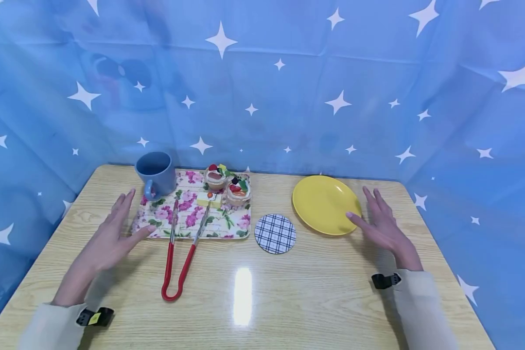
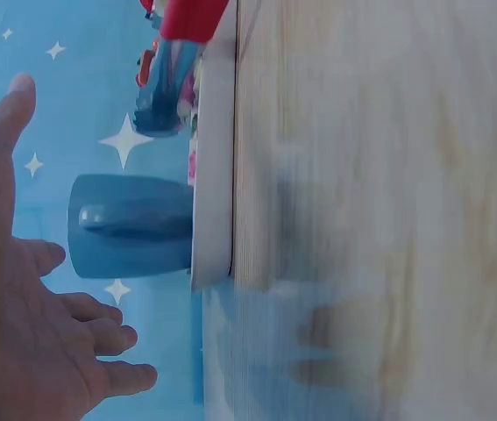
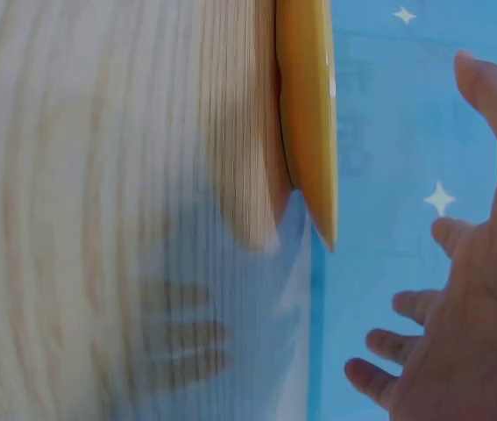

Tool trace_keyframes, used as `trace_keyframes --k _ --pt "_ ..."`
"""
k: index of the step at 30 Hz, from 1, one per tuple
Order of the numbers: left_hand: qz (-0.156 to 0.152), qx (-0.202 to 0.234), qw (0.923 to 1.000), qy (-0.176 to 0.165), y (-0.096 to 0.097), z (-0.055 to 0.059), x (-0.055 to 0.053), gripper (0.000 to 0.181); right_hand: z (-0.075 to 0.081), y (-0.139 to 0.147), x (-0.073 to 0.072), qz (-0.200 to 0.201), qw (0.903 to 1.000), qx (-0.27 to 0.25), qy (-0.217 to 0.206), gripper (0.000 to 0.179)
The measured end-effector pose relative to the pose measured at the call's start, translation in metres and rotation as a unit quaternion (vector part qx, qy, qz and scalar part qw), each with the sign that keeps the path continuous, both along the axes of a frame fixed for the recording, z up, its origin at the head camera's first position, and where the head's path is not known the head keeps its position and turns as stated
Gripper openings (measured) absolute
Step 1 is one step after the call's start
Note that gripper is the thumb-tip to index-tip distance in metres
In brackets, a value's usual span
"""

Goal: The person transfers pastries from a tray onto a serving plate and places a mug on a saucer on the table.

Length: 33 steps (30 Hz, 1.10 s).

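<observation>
My left hand (image 1: 113,236) hovers over the table's left side with thumb and fingers spread, holding nothing. Just beyond it a blue mug (image 1: 159,172) stands upright on the back left of a floral tray (image 1: 227,226). Red-handled tongs (image 1: 169,262) lie with their metal tips on the tray, spread apart, beside a small yellow cake slice (image 1: 203,200). Two fruit-topped cupcakes (image 1: 237,190) sit at the tray's back right. My right hand (image 1: 382,223) is held in the air by the right edge of a yellow plate (image 1: 325,204), fingers extended and nothing in them.
A round checked coaster (image 1: 275,234) lies between tray and plate on the wooden table (image 1: 306,296). A blue curtain with white stars (image 1: 280,112) hangs right behind the table and along its sides.
</observation>
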<state>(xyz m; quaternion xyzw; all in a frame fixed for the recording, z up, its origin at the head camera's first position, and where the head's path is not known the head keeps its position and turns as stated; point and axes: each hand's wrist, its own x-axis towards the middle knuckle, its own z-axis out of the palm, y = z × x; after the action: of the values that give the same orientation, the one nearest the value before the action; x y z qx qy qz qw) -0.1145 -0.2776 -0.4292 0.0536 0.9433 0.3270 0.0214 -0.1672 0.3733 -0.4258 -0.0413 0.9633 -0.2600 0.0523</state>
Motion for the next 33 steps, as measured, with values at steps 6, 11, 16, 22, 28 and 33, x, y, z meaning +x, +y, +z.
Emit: trace_keyframes --k 6,11,16,22,28,33 --pt "0.001 0.045 0.999 0.007 0.009 0.001 0.007 0.1 -0.002 -0.002 -0.004 0.002 0.9997 -0.018 -0.015 0.092" --pt "0.01 0.061 0.9981 0.006 0.018 0.001 0.01 0.098 -0.001 -0.004 -0.007 0.001 0.9993 -0.032 -0.02 0.092" --pt "0.027 0.07 0.9972 0.001 0.028 0.004 0.016 0.099 -0.001 -0.005 -0.011 -0.005 0.9971 -0.066 -0.039 0.093" --pt "0.041 0.101 0.9937 0.027 0.041 0.003 0.023 0.094 -0.003 -0.005 -0.015 -0.028 0.9938 -0.092 -0.056 0.096" --pt "0.07 0.127 0.9877 0.059 0.05 0.001 0.028 0.084 -0.006 -0.006 -0.018 -0.042 0.9922 -0.103 -0.056 0.096" --pt "0.08 0.12 0.9876 0.062 0.056 0.0 0.03 0.085 -0.007 -0.008 -0.022 -0.064 0.9901 -0.112 -0.055 0.093"
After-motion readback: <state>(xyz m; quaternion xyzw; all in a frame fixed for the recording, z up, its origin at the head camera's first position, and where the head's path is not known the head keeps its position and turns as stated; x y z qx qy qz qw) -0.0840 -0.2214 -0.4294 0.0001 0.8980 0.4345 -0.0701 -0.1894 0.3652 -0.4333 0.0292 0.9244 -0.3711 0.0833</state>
